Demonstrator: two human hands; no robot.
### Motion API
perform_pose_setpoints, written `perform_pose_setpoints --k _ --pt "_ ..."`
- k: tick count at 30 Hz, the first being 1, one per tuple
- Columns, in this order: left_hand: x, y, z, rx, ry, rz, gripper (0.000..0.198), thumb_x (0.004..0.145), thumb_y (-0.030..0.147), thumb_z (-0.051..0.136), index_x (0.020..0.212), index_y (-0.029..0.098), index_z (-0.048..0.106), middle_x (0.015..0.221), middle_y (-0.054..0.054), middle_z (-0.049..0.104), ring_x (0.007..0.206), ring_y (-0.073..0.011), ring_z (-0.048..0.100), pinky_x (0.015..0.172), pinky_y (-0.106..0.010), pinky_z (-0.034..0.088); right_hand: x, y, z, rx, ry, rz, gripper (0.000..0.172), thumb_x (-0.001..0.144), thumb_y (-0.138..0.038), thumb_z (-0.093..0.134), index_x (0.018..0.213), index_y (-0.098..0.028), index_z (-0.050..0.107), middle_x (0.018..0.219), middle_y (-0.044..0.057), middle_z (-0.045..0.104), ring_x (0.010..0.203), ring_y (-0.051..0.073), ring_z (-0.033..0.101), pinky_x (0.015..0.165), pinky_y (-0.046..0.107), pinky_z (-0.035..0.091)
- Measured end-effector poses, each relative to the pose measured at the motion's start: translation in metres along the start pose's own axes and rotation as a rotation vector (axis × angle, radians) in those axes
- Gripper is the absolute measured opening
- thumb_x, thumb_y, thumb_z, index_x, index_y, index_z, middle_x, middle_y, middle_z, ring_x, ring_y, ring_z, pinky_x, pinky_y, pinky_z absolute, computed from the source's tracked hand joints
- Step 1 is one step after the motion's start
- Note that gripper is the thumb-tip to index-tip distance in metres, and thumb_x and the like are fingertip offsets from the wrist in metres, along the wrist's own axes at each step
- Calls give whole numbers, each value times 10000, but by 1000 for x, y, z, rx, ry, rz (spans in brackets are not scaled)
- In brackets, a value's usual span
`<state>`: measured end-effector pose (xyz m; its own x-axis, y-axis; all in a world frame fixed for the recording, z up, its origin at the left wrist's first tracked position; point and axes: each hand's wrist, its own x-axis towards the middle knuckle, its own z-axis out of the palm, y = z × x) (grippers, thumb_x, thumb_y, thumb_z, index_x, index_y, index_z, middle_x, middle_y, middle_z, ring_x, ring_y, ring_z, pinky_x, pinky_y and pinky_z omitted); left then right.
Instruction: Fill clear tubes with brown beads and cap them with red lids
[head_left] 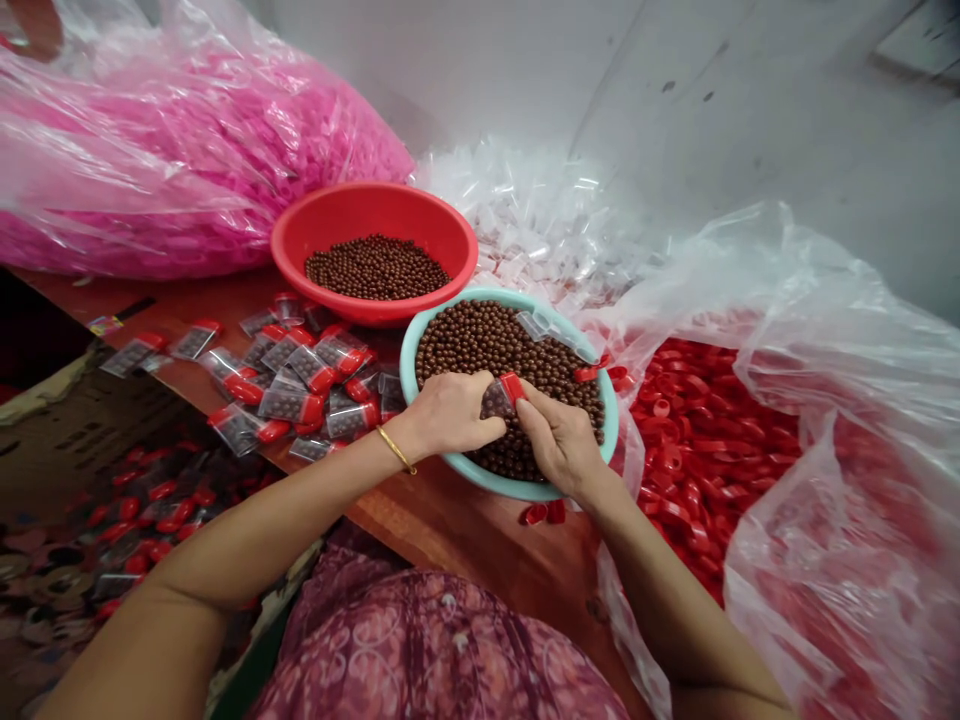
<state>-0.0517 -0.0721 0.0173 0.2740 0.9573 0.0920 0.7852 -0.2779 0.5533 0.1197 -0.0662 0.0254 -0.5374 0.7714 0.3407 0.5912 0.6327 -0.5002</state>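
Over a pale blue basin [409, 375] of brown balls [469, 340], both hands meet on one small clear container [496, 399] filled with brown balls. My left hand [454, 412] is closed around the container's clear body. Its red cap [513, 388] is gripped by the fingers of my right hand [559, 440]. Clear empty containers [551, 330] lie on the balls at the basin's far side. A few loose red caps [600, 371] rest on the right rim.
Filled red-capped containers [289, 395] are heaped at left, with more in a cardboard box [45, 430] below. Behind stands a red basin [289, 245] of balls. Bags hold pink pieces [225, 150], red caps [697, 430] and clear containers [532, 210]. Two caps [544, 513] lie before the blue basin.
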Motion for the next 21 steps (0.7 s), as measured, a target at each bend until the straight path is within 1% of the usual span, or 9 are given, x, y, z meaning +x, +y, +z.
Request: perform_pose_setpoints --k 3,5,8,11,14,16,17,19,21 --pt "0 1 0 17 3 0 236 722 348 517 842 156 585 759 -86 676 751 -240 648 694 -323 490 -2 0 -1 46 19 21 386 928 -298 362 1190 -167 613 965 76 726 799 189 689 713 291 539" --pt "0 1 -1 13 4 5 233 723 344 515 834 153 587 757 -90 677 753 -244 651 694 -327 493 -3 -1 -2 68 8 28 385 929 -297 364 1186 -169 620 979 73 724 804 190 690 718 295 541" --pt "-1 1 -2 6 -6 11 233 721 341 515 829 149 591 749 -90 677 747 -243 651 693 -326 495 -2 -2 -5 83 -51 31 385 931 -294 356 1188 -193 622 960 51 727 822 193 689 718 297 542" --pt "-1 1 -2 16 -17 11 247 718 346 516 836 146 598 747 -91 676 745 -244 650 694 -329 496 1 -1 -9 56 -116 21 387 931 -297 353 1199 -199 613 962 50 726 850 195 686 733 295 537" --pt "-2 0 -1 31 -24 18 271 710 356 518 851 144 609 756 -95 676 746 -252 648 692 -339 495 3 2 -13 3 -186 -17 383 935 -299 346 1194 -191 608 901 50 729 761 173 685 688 265 525" --pt "-2 -1 0 28 -30 22 271 701 356 523 846 146 616 750 -93 674 743 -251 644 686 -336 490 2 4 -12 0 -203 -62 378 938 -292 340 1180 -181 608 858 47 728 702 156 678 655 247 517" --pt "-2 -1 1 23 -29 23 265 696 354 527 836 148 618 742 -91 672 738 -250 641 681 -334 485 1 5 -10 10 -199 -81 375 938 -287 338 1175 -176 607 871 50 728 702 153 678 658 245 518" --pt "-1 -1 1 -2 -18 21 244 686 345 532 805 150 619 716 -83 663 713 -240 630 661 -322 472 -1 4 -3 37 -164 -92 375 938 -278 333 1188 -171 592 955 63 723 765 156 684 701 254 529" --pt "-1 -2 0 -43 -1 11 210 677 332 537 763 155 613 677 -65 648 666 -212 608 627 -295 450 -3 2 6 47 -82 -61 389 936 -280 326 1218 -165 568 1028 84 708 828 169 684 749 279 536"
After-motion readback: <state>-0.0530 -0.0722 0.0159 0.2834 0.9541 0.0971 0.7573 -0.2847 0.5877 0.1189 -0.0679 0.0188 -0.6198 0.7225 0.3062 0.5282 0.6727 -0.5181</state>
